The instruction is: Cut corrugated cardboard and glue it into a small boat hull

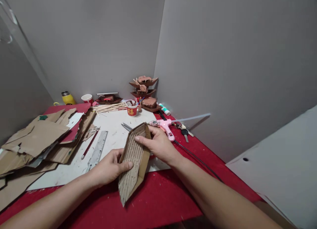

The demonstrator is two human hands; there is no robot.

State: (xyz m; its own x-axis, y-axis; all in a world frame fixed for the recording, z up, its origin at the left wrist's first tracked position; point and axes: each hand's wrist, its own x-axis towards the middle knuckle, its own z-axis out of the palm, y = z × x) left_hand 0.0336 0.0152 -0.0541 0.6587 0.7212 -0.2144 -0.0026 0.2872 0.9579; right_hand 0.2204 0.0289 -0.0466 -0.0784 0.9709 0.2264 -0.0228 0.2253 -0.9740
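A boat-shaped cardboard piece (133,158) is held tilted above the near part of the table, its ridged face toward me and a pointed end down. My left hand (112,166) grips its left edge, thumb flat on the ridges. On the upper right side, my right hand (158,143) pinches it with the thumb across the face; the other fingers are mostly hidden behind. Folded cardboard walls run along its edges. Just beyond lie a pair of scissors (126,126), partly covered by the piece, and a pink glue gun (165,125) with a long glue stick.
Cardboard scraps (42,136) are heaped at the left. A ruler (99,149) and a pencil (90,144) lie beside them. Wooden sticks (109,107), a red paper cup (131,109), brown model boats (144,87) and a yellow bottle (68,98) stand farther back. Keys (185,133) lie at right.
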